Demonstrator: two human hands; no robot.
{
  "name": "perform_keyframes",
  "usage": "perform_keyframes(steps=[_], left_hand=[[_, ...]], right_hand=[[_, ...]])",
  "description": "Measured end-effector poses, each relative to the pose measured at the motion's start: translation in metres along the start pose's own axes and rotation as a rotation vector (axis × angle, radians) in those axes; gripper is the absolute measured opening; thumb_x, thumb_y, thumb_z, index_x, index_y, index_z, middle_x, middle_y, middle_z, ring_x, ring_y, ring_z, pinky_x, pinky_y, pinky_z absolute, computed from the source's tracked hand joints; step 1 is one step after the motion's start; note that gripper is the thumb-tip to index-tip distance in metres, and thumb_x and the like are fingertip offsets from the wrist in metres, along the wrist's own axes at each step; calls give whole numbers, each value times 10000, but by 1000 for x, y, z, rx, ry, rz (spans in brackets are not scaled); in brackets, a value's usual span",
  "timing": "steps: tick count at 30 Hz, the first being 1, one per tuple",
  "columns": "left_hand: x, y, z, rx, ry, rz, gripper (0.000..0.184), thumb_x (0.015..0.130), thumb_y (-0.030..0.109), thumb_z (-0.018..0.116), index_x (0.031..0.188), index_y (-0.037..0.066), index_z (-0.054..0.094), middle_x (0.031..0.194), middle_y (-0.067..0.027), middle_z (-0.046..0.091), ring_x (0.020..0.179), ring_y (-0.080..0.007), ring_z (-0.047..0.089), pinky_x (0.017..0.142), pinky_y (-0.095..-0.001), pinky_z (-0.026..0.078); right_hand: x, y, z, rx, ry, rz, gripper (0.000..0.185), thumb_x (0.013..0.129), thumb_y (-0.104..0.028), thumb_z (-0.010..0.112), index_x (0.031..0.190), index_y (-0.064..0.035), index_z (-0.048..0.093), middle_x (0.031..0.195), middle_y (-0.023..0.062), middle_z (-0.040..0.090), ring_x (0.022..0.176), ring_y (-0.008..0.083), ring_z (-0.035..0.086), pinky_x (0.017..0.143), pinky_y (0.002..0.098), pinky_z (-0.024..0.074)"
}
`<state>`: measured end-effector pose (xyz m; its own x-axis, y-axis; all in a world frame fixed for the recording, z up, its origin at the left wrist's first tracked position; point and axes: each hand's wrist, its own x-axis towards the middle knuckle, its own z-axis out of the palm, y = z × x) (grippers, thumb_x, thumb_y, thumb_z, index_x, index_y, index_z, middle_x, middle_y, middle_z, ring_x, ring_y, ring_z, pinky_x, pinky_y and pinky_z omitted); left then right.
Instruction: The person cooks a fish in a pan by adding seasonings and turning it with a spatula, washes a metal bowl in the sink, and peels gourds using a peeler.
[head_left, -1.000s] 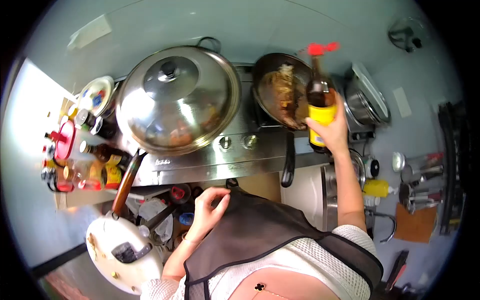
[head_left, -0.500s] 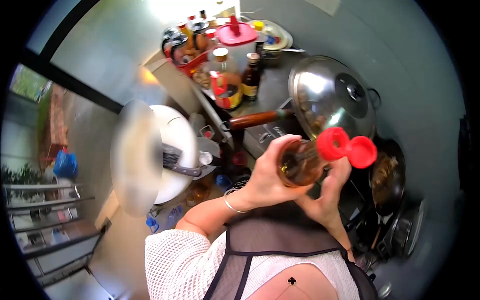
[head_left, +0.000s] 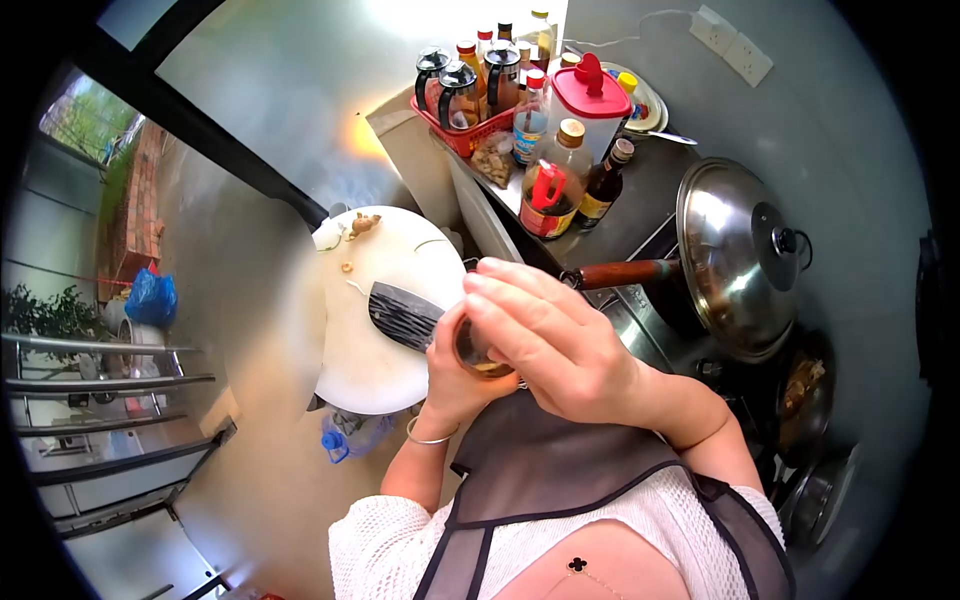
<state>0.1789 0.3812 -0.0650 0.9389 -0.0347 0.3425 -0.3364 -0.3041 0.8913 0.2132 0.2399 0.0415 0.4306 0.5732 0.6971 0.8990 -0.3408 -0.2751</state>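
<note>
Bottle sits upright-ish in front of the chest, L hand wrapped round its side, prob. to take the wt. and stop it turning. R hand is over the top, fingers straight and side by side; can't tell if it's gripping the cap or just covering it, b/c the palm and thumb are hidden.

Just beyond, a cleaver lies flat on the round board, blade fully supported, w/ ginger near the far edge, prob. out of the blade's way.

Over by the stove, a domed lid covers the wok, its wooden handle sticking out toward the counter, prob. for an easy grab. The pan beside it has no lid, so the food shows. Red basket corrals jars & btls. at the counter's end, prob. to stop them tipping.
</note>
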Motion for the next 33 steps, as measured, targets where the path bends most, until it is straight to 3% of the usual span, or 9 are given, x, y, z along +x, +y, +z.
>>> perform_keyframes(steps=[4,6,9,13,20,25,27,31,33], left_hand=[[8,-6,-17,57,103,131,666,567,173,756,1102,36,383,987,-128,557,877,-223,574,725,-309,468],[18,-10,-25,403,16,225,634,596,173,748,1091,19,382,978,-126,554,871,-222,568,737,-299,459],[36,-71,-34,-75,234,-96,663,606,127,740,1131,18,350,999,-99,520,893,-207,538,777,-300,442],[75,-132,-52,-84,321,-128,741,590,58,737,1183,37,293,1076,-94,444,971,-195,476,848,-311,399],[96,-222,-76,-241,332,-94,802,584,55,746,1203,41,236,1118,-96,390,1014,-183,441,882,-294,382],[57,-200,-104,287,270,-161,968,532,182,781,1283,10,195,1242,-212,337,1145,-317,342,969,-367,265],[19,-217,-143,884,273,-90,700,574,114,722,1190,27,401,1222,-186,379,1127,-323,357,949,-391,289],[-23,-240,-204,1221,196,-270,479,639,92,673,1088,55,512,1133,-135,484,1030,-296,448,881,-388,360],[-27,-267,-223,1086,74,-310,449,636,98,678,1058,51,531,1045,-133,528,975,-280,485,847,-375,385]], right_hand=[[7,-6,21,16,53,-37,398,607,-30,544,984,93,528,975,182,549,935,332,545,777,355,477],[6,-8,29,43,-10,-2,403,646,-47,531,1032,68,510,1080,202,497,1030,343,485,838,416,430],[-1,-7,42,-44,-61,242,415,742,-90,482,1143,10,450,1298,199,289,1220,346,266,934,528,268],[-40,-9,32,-64,68,331,354,692,-2,565,1039,42,508,1106,181,503,1046,345,477,884,408,394],[-141,-24,77,20,-43,611,250,683,59,572,930,38,545,910,152,579,845,302,561,742,349,454],[-172,-51,104,179,-272,628,253,691,36,571,942,23,541,859,133,576,808,291,549,714,345,446],[-190,-56,117,190,-379,586,289,685,2,561,971,10,525,908,126,548,868,282,510,749,364,411],[-169,-46,167,19,-286,448,387,657,-12,562,1039,-6,497,988,138,499,929,298,473,782,369,385],[-149,-33,210,-171,-216,356,390,682,-49,529,1069,-21,487,964,134,488,894,290,476,752,361,387]])
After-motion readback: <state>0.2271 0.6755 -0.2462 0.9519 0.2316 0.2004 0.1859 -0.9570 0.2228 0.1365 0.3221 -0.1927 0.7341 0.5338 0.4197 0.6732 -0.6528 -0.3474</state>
